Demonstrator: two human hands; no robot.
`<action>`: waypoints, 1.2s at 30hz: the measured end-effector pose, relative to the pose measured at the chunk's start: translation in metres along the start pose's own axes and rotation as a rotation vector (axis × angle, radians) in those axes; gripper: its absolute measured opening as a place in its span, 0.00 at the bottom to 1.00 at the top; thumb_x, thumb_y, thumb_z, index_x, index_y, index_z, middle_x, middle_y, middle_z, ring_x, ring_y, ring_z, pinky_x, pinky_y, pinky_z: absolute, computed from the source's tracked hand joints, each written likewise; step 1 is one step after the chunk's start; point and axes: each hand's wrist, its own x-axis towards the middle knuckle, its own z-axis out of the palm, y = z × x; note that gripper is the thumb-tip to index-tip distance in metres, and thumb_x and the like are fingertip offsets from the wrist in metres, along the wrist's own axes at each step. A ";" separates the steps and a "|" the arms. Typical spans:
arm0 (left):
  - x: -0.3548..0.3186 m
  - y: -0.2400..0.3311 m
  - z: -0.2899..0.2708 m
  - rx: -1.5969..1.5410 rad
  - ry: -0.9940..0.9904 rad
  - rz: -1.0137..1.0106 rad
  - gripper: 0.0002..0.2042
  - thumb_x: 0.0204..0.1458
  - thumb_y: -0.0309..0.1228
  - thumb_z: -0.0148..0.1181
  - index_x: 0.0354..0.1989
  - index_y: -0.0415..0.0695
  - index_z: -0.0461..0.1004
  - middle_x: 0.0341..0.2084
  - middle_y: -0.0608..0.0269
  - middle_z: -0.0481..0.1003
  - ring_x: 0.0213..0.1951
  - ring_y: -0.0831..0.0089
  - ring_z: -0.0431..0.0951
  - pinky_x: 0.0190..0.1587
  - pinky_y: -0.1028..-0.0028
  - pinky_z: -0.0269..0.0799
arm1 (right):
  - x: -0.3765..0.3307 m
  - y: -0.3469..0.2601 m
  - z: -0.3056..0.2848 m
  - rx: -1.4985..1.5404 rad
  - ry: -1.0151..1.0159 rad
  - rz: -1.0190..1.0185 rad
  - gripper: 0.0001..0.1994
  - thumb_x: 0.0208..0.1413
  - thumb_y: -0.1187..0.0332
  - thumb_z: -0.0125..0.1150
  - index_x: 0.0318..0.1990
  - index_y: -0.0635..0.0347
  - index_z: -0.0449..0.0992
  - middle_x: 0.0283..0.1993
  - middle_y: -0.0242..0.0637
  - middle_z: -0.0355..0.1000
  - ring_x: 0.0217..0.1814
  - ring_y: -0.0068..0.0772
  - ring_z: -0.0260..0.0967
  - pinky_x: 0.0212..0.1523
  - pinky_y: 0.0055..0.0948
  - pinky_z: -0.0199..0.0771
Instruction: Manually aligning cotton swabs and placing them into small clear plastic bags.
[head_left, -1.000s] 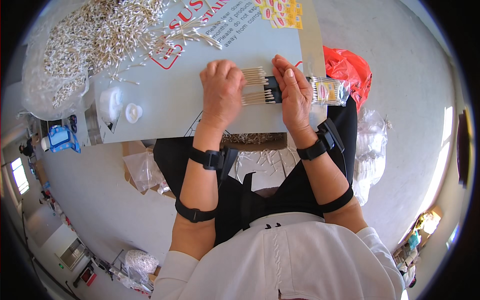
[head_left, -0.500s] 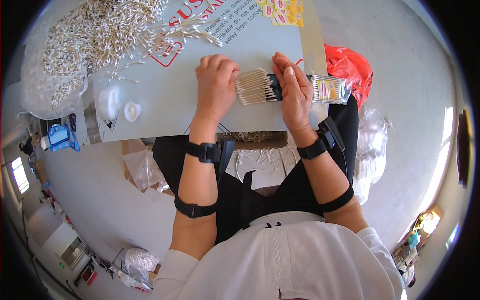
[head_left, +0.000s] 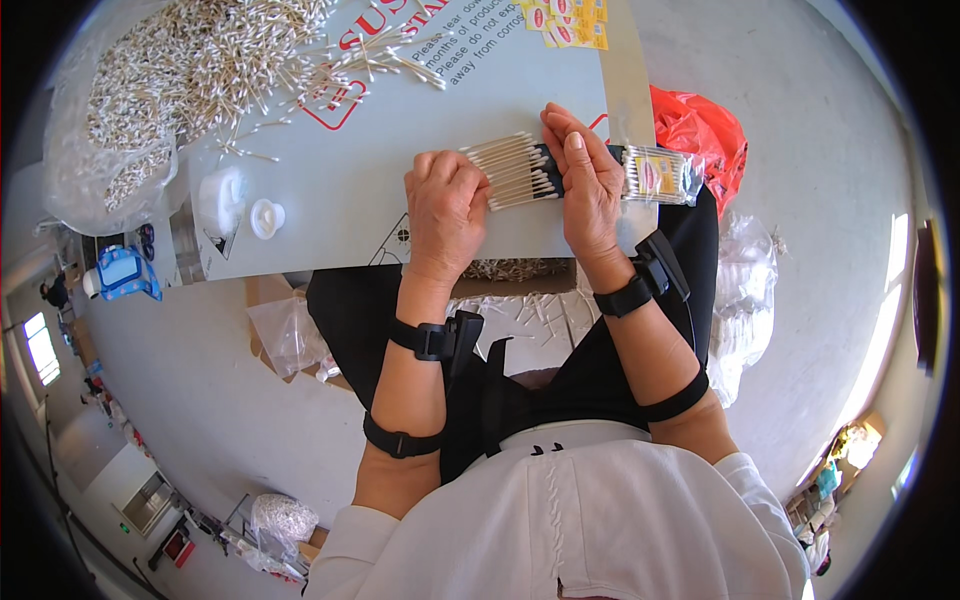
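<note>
Head cam: swab row (head_left: 510, 172) aligned, 10 o'clock pile (head_left: 205, 75) unsorted; L hand (head_left: 445, 208) curled, can't tell grip; R hand (head_left: 592, 195) unclenched.

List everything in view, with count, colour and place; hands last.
Swab pile: uncountable, white-tipped, table's upper left
Swab row: over ten, pale, between the hands
Swab packet: one, clear with yellow label, right of right hand
Labels: several, yellow, table's upper right
Tub: one, white, table's left
Round cap: one, white, beside the tub
Table: one, grey, in front
Bag: one, red, right of table
Wipes pack: one, blue, left of table
Far clutter: too small to count
Straps: four, black, two per arm
Shirt: one, white, lower middle
Left hand: one, bare, at row's left end
Right hand: one, bare, between row and packet
</note>
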 end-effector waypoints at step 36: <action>0.024 0.023 0.047 -1.054 0.257 -0.255 0.29 0.66 0.48 0.39 0.64 0.34 0.56 0.61 0.48 0.62 0.62 0.59 0.64 0.66 0.60 0.56 | -0.008 0.000 0.001 -0.111 0.069 -0.095 0.25 0.70 0.56 0.41 0.62 0.72 0.63 0.64 0.49 0.63 0.68 0.37 0.59 0.69 0.33 0.57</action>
